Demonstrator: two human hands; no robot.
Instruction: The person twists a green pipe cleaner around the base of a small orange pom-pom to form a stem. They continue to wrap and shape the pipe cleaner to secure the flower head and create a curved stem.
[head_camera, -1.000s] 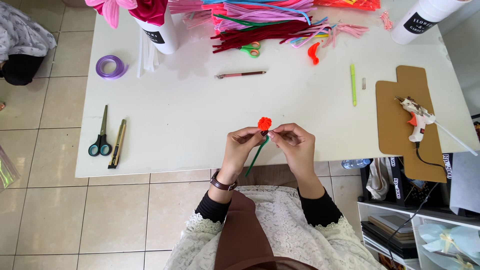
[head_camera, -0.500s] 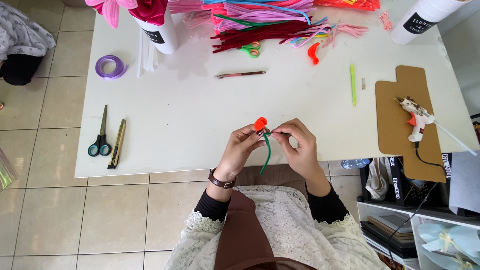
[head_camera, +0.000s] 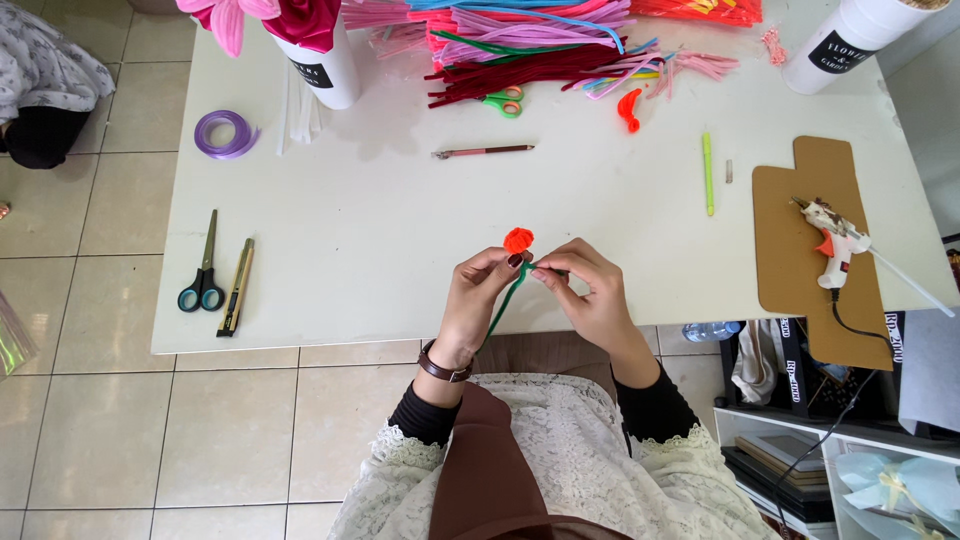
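Scissors (head_camera: 203, 270) left of cutter (head_camera: 236, 288)

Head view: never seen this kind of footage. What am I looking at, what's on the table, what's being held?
No machine here: a person works with two bare hands, filmed by a camera on their head looking down. The left hand and right hand meet over the near edge of a white table. Together they pinch a small orange flower on a green stem that looks like a pipe cleaner; the left fingers sit just under the flower, the right ones on the stem beside them. On the table: a pile of coloured pipe cleaners at the far side, blue-handled scissors and a utility knife at left, a purple ribbon roll, and a glue gun on cardboard at right.
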